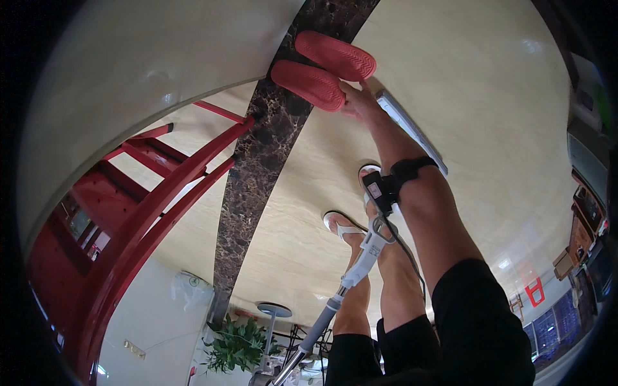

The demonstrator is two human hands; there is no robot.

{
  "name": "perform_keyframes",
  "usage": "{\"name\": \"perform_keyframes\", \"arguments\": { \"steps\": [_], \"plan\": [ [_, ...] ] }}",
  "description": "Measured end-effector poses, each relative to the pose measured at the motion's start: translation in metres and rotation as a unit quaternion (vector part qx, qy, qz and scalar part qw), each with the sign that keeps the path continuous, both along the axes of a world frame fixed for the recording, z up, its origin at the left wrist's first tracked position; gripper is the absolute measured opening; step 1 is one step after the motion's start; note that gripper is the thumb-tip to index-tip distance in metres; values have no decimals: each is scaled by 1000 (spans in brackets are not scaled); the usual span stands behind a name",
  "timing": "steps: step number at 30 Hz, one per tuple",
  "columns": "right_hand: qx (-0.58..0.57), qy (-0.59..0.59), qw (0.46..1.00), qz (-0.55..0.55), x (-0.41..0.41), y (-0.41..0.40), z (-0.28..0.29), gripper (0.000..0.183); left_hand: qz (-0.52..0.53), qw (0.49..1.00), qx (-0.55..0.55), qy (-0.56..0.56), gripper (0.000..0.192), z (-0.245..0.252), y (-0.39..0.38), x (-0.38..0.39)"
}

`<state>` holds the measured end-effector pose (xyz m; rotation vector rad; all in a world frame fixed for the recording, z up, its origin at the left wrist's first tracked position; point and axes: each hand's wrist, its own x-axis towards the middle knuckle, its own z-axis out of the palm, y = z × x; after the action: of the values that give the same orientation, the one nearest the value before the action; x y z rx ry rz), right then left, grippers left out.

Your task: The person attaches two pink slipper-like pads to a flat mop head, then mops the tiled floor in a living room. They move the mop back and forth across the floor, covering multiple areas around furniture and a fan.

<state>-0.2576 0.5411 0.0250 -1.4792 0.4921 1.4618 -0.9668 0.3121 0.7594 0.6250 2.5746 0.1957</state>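
A pair of red slippers with ribbed surfaces lies side by side at the top centre, over the dark marble strip: the nearer slipper (309,86) and the farther slipper (335,55). My right hand (356,100) grips them at their right ends, one finger between the two; whether they touch the floor I cannot tell. A black device (379,190) is strapped round my forearm. My left hand is out of view. A pole with a white forked joint (364,260) and grey grip slants down left in front of my legs. A flat blue-white bar (410,128) lies beside my forearm.
My feet in white flip-flops (343,224) stand on the cream floor. A red chair or stool frame (159,202) fills the left, beside a pale curved panel (159,53). A dark marble strip (263,159) crosses the floor. A green plant (239,345) and round-topped stand (274,309) are at the bottom.
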Motion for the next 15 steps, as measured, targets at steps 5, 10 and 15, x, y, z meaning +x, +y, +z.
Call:
{"name": "perform_keyframes", "arguments": {
  "steps": [5, 10, 15],
  "plan": [
    [73, -108, 969, -210, -22, 16, -36, 71, -151, 965, -202, 69, 33, 3, 10, 13],
    [60, -177, 956, -224, -14, 24, -39, 67, -351, 888, -244, 172, 46, -3, 24, 40],
    [54, -130, 948, -286, 6, 34, -14, 67, -244, 914, -266, 184, 55, -8, 37, 54]
  ]
}}
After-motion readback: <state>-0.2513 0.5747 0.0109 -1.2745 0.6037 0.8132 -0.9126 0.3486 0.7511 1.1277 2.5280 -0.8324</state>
